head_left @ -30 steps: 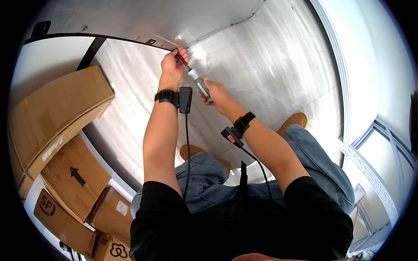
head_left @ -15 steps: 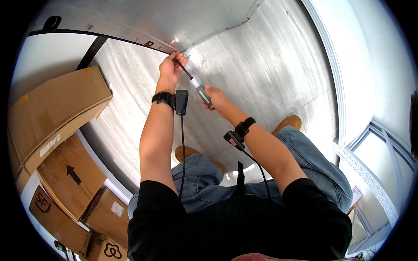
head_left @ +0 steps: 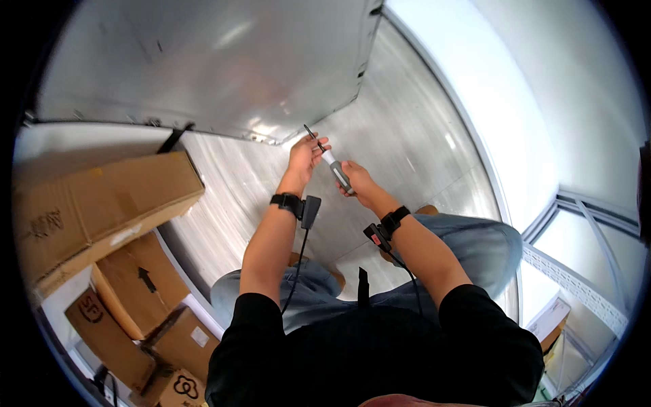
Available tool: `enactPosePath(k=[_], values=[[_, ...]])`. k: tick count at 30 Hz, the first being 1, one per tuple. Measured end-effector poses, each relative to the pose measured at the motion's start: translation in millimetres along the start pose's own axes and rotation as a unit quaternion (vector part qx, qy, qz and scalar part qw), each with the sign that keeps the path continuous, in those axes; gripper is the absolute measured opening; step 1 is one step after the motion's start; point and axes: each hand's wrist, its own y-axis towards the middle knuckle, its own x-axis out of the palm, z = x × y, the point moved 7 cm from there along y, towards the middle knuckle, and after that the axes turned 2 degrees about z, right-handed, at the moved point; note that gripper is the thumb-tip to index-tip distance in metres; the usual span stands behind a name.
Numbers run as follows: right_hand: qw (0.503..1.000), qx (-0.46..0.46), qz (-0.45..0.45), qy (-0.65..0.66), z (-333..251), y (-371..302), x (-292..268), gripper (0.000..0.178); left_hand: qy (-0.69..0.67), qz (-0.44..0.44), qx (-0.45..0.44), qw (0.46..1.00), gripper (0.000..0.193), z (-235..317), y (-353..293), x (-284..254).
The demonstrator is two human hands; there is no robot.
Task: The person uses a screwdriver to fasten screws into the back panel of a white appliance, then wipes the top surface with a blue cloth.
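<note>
A screwdriver (head_left: 341, 178) with a thick grey and white handle and a long dark shaft is gripped in my right hand (head_left: 359, 183). Its tip points up and to the left, close to the lower corner of a large grey metal panel (head_left: 203, 74). My left hand (head_left: 305, 160) is beside the shaft, its palm partly turned up and its fingers loosely bent and apart. The shaft crosses these fingers; whether they touch it, or anything small lies in them, is too fine to make out.
Cardboard boxes (head_left: 115, 203) are stacked along the left. A white wall with a pale sill (head_left: 461, 115) runs down the right, near a white perforated metal frame (head_left: 576, 278). Grey wood-look flooring (head_left: 400, 122) lies below. Cables (head_left: 298, 271) hang from both wrist bands.
My view has shifted, bringing more of the metal panel into sight. Both hands and the screwdriver have drawn away from the panel's edge, and the left fingers have left that edge.
</note>
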Motion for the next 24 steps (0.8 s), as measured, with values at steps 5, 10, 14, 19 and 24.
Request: enactPosePath(k=[5, 10, 14, 19, 24], values=[[0.999, -0.042, -0.034, 0.006, -75.8, -118.7, -23.1, 0.029, 0.017, -0.112, -0.021, 0.993, 0.042, 54.1, -96.8, 118.9], [0.994, -0.109, 0.011, -0.025, -175.0, -263.7, -41.3, 0.028, 0.093, -0.207, -0.012, 0.974, 0.040, 137.1, -236.8, 230.4], [0.963, -0.259, 0.062, -0.035, -258.7, -388.7, -54.4, 0.031, 0.070, -0.298, 0.021, 0.952, 0.044, 212.4, -341.6, 309.5], [0.955, -0.281, 0.097, -0.025, -333.4, -531.5, -71.3, 0.031, 0.091, -0.368, 0.018, 0.925, 0.045, 278.8, -446.9, 402.0], [0.896, -0.387, 0.202, 0.078, -361.6, -666.0, -109.0, 0.024, 0.189, -0.434, 0.061, 0.879, 0.038, 304.9, -516.9, 495.1]])
